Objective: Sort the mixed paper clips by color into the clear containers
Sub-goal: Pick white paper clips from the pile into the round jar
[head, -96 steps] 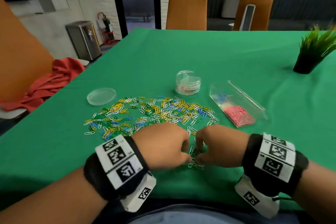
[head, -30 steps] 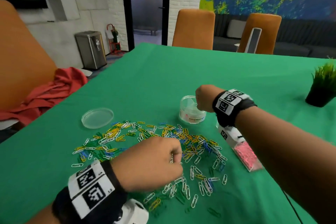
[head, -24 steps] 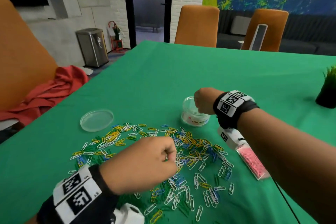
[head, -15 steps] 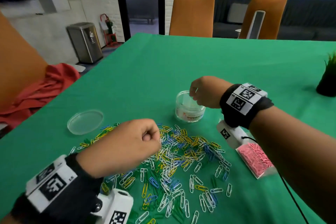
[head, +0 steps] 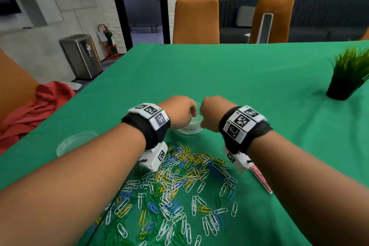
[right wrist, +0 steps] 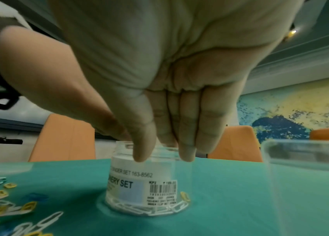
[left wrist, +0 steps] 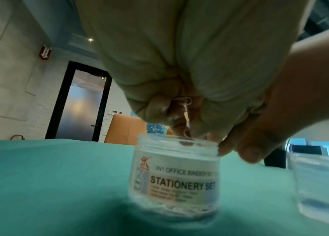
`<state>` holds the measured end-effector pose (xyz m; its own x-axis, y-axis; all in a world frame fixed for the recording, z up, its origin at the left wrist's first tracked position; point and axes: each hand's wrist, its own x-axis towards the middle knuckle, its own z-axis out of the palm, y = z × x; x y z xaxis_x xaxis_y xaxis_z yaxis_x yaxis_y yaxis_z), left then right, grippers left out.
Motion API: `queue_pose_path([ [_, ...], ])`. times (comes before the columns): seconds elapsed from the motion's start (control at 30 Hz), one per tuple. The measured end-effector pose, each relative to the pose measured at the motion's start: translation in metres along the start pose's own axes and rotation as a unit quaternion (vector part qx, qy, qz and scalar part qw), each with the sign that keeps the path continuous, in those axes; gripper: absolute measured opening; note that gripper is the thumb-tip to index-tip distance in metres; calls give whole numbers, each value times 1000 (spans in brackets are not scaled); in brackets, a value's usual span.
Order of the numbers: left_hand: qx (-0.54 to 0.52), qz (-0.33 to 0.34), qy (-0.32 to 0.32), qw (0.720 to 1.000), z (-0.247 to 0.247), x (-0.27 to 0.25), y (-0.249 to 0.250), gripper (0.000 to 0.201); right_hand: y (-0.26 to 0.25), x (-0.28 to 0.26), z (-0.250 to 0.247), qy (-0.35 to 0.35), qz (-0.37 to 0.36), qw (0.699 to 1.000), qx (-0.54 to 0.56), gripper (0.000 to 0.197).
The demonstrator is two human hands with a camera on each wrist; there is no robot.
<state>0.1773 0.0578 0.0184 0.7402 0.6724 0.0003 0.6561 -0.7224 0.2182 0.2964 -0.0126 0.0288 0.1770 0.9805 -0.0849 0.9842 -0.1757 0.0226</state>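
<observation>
A round clear jar (head: 190,129) labelled "STATIONERY SET" stands past the mixed pile of white, yellow, blue and green paper clips (head: 179,185). My left hand (left wrist: 185,127) hangs over the jar's (left wrist: 175,175) mouth, its curled fingers pinching a few white paper clips (left wrist: 186,111). My right hand (right wrist: 163,156) points straight-fingered down at the jar's (right wrist: 145,183) rim and touches it from the right. White clips (right wrist: 149,209) lie on the jar's bottom. In the head view both hands (head: 191,110) (head: 201,114) cover the jar's top.
The jar's flat clear lid (head: 73,143) lies left of the pile. A clear rectangular box (head: 261,180) with pink clips sits to the right, mostly under my right forearm. A potted plant (head: 347,78) stands far right. A red cloth (head: 36,110) lies off the left edge.
My left hand has moved from above the pile forward to the jar's mouth, carrying white clips. My right hand has stayed at the jar.
</observation>
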Motion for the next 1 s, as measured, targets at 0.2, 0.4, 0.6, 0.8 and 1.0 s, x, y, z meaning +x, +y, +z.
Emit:
queue_pose_path([
  [0.2,20,13,-9,1000,1,10,-2,23,-9,-7,0,-7,-29,999,-27,14],
  [0.4,-32,-13,38,999,-1,8,-8,16,-7,-7,2,-4,-7,1000,-16,26],
  [0.6,-84,-24,111,990,4,-9,-14,15,-8,-17,2,-5,2,1000,12,12],
  [0.8,-86,98,84,988,11,-92,16,11,11,-71,10,136,-108,981,89,31],
  [1.0,55,143,-144,978,29,-156,39,24,19,-154,41,-125,-131,983,13,21],
])
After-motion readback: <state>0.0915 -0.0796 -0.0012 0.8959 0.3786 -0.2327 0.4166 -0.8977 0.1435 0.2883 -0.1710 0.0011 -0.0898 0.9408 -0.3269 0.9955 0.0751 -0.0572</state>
